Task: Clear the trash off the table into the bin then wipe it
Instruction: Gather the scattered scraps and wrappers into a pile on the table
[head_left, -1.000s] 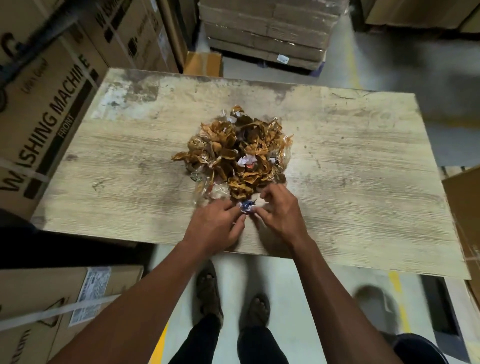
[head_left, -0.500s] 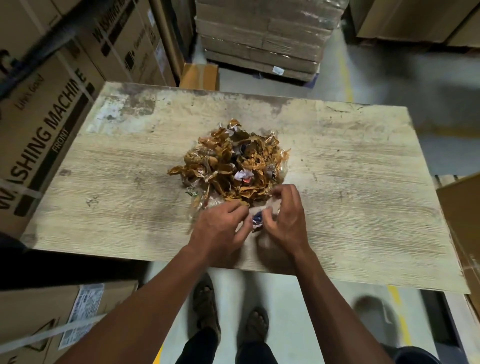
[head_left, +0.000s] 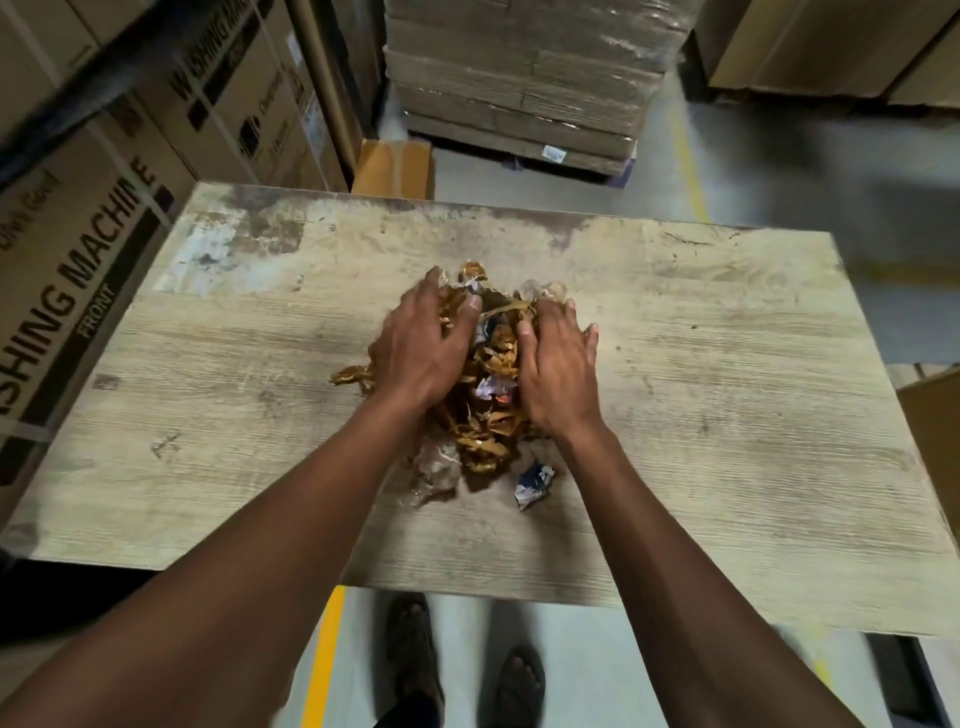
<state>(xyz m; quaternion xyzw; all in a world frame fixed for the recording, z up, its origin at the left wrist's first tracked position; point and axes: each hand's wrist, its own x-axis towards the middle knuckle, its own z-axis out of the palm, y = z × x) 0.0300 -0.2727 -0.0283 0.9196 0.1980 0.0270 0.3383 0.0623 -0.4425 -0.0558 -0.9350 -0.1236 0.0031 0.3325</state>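
A heap of crumpled brown and gold wrappers (head_left: 485, 364) lies in the middle of the worn wooden table (head_left: 727, 415). My left hand (head_left: 426, 348) rests on the heap's left side with its fingers spread over the top. On the right side, my right hand (head_left: 558, 364) lies the same way, thumb toward the middle. Neither hand has lifted anything. A small crumpled blue and white wrapper (head_left: 532, 483) sits alone on the table just in front of the heap. Next to it lies a piece of clear plastic (head_left: 436, 473). No bin is in view.
Large washing machine cartons (head_left: 93, 249) stand close along the table's left edge. A wrapped pallet of flat cardboard (head_left: 519, 88) stands beyond the far edge. A brown box (head_left: 935, 415) is at the right. My sandalled feet (head_left: 467, 675) are on the floor below the near edge.
Both hands let go of the small blue and white wrapper at the near side of the heap. They moved forward and now lie over the heap itself. The wrapper stays on the table.
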